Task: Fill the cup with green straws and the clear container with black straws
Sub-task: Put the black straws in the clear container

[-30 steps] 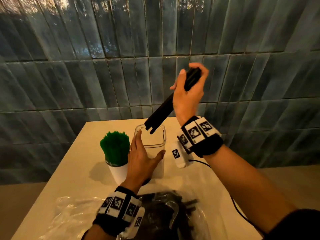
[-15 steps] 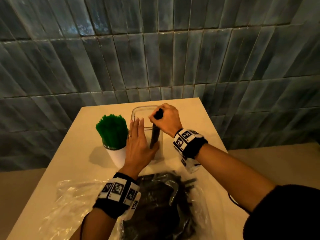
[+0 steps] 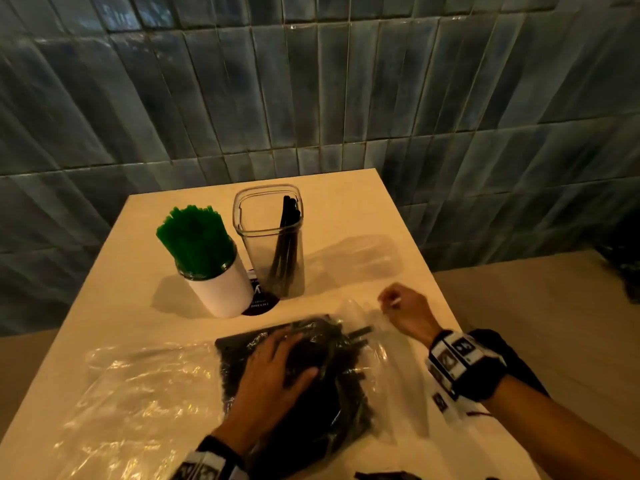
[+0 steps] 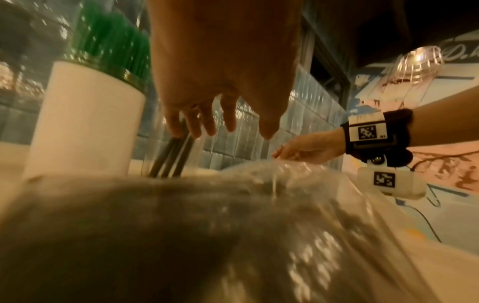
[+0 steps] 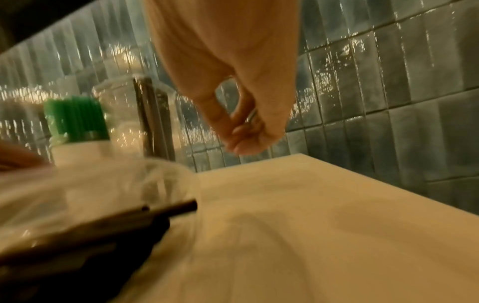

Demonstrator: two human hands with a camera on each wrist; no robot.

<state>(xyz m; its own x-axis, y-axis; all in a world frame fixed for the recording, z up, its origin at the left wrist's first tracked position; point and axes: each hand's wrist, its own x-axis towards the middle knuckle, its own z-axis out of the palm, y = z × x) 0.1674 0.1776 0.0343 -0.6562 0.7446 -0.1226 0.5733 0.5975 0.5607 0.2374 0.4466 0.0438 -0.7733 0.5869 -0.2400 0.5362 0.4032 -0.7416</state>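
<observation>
left hand flat on bag of black straws | right hand curled, now empty | bunch now dropped in clear container, more needed

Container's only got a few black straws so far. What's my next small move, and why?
Probably slide the right hand into the bag's open end and take another bundle of black straws: the left hand presses the bag flat, and the clear container is mostly unfilled.

Cup touches container left; container's right side open.
</observation>
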